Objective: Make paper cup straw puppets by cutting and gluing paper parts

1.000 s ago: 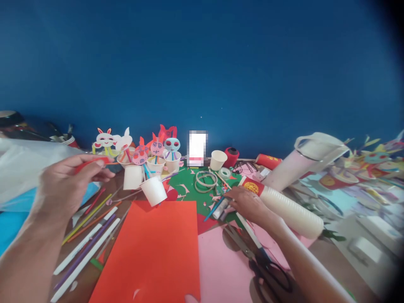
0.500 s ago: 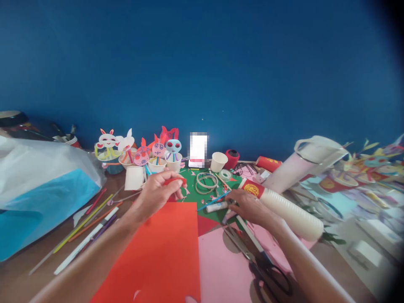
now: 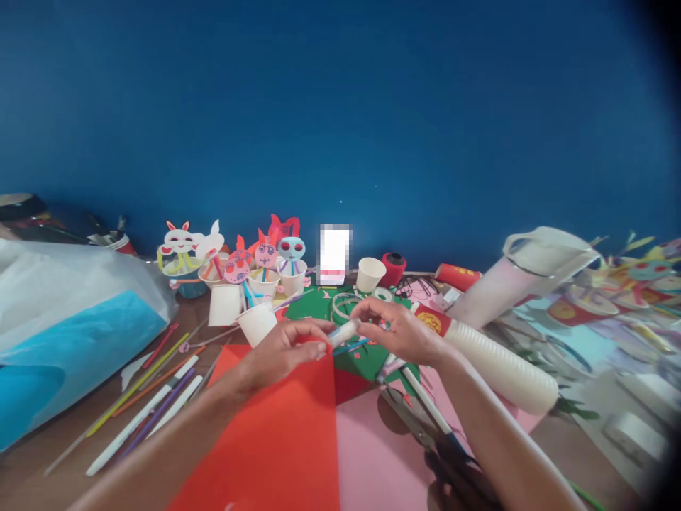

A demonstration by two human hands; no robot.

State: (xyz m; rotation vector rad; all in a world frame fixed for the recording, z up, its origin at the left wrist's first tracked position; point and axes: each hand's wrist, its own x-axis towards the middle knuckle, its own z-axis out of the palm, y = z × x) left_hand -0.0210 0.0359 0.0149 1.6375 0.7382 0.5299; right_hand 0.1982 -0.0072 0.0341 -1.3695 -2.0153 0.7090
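My right hand grips one end of a white glue stick between thumb and fingers. Its other end reaches my left hand, whose fingers are closed on a small piece of red paper, mostly hidden. Below the hands lie a large red paper sheet and, to its right, a pink sheet. Black-handled scissors rest under my right forearm. An overturned white paper cup stands just behind my left hand.
Paper cups with cut-out paper masks line the back left. A stack of paper cups and a tilted white jug lie right. Markers and coloured sticks are at left, beside a plastic bag. A phone leans against the wall.
My right hand has picked up the glue stick from the green paper and moved left with it. My left hand has come down and right to meet it, still holding the red paper.
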